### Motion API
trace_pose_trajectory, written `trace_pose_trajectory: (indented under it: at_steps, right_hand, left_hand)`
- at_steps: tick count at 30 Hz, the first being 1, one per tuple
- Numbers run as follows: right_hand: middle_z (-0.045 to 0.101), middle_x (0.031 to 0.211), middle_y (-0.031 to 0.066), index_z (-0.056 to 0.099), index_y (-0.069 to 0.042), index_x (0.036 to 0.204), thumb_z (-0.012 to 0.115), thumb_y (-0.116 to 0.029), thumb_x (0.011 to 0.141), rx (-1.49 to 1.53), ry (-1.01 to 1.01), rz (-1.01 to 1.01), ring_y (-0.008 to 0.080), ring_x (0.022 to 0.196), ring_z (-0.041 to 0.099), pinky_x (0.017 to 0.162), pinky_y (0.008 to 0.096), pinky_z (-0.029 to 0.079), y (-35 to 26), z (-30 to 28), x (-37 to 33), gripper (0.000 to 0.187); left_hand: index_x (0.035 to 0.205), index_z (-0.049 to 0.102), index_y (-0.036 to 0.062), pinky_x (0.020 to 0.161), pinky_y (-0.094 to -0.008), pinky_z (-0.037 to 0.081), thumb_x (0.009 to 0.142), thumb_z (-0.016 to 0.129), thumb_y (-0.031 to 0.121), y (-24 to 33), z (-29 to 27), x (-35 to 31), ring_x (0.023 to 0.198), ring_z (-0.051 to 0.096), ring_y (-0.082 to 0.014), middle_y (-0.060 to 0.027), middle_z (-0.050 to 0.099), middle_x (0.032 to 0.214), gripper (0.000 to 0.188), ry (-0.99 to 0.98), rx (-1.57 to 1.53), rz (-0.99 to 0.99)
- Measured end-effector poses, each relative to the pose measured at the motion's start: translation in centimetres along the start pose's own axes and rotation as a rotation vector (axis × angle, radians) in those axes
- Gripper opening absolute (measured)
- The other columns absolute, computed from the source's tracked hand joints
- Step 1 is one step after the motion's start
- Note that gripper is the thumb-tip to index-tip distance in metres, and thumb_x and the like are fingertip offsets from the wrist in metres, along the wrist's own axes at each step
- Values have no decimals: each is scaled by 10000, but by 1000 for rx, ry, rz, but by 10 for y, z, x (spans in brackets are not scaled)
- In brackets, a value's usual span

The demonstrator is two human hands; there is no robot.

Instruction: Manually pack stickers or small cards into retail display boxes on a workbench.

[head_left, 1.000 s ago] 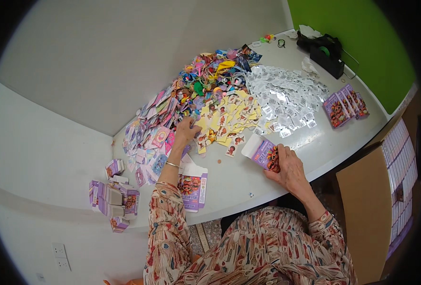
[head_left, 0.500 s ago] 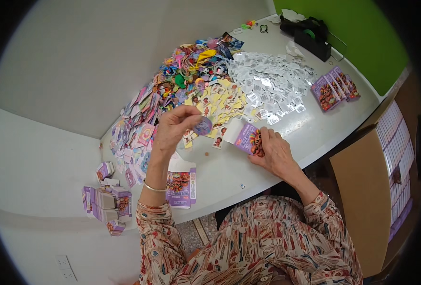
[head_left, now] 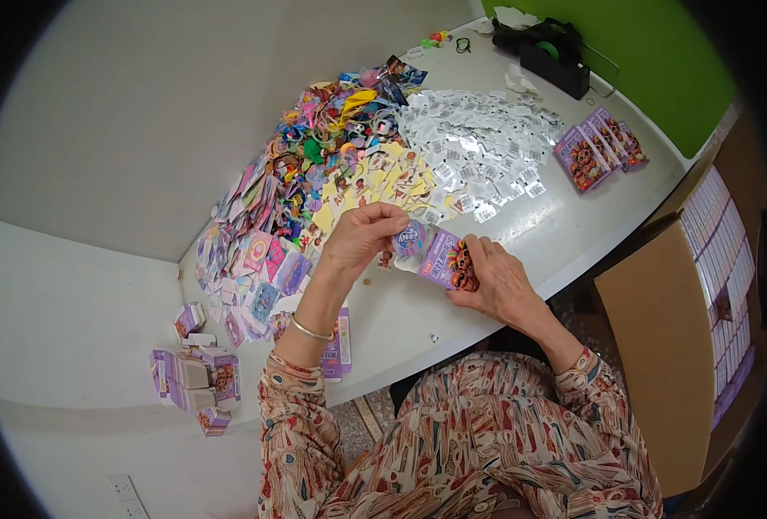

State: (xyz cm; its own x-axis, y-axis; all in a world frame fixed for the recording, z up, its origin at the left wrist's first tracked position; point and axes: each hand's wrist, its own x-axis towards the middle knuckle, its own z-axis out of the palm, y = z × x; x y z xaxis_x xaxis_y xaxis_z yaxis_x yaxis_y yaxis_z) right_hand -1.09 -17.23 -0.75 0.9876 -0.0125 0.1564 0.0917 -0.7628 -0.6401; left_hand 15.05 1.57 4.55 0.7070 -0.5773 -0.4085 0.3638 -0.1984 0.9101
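In front of me my right hand point(head_left: 497, 278) grips a small purple printed carton point(head_left: 444, 258), its open end toward the left. My left hand point(head_left: 362, 240) pinches a round purple-and-blue disc point(head_left: 410, 239) between thumb and fingers. The disc is at the carton's open end; I cannot tell how far it reaches inside. Below my left wrist lies another purple carton point(head_left: 338, 348), partly hidden by my arm. Just beyond my hands spread yellow-backed sticker cards point(head_left: 381, 180).
Heaps of small silver-white packets point(head_left: 478, 138), colourful trinkets point(head_left: 314, 151) and pastel cards point(head_left: 266, 268) cover the table's back. Purple boxes point(head_left: 584, 160) and a black tape dispenser point(head_left: 556, 69) stand right. Empty cartons point(head_left: 195, 376) lie left; a cardboard box point(head_left: 660, 337) of packed cartons is at right.
My left hand has moved right with the disc, bringing it to the carton's open end. The disc's printed face now shows more fully. My right hand still holds the carton.
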Motion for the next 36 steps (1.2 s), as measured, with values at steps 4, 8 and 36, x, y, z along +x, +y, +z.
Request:
trace_pose_trajectory:
  at_steps: [4,8,36]
  right_hand:
    - [540,915,189,433,25,1154,785,-326,675,33,4,29,364,888,573,755,433,482,0,3,1,691]
    - [546,909,195,434,22,1142,780,-331,672,33,10,27,366,889,576,760,430,482,-1,6,1,682]
    - [503,1191,193,379,-35,1281,812,-155,627,154,195,-77,393,994,578,789,425,510,-3,16,3,794]
  left_hand:
    - [890,666,19,618,-268,492,868,665,63,-18,25,-8,733,613,-128,-35,668,828,49,203,518,475]
    - [954,673,31,668,-291,465,820,667,39,-26,55,-17,737,587,-214,-81,644,813,135,316,1003,910]
    - [1142,621,-38,742,-261,491,865,655,14,-87,70,-44,822,597,-151,-102,613,1007,284,285,522,628]
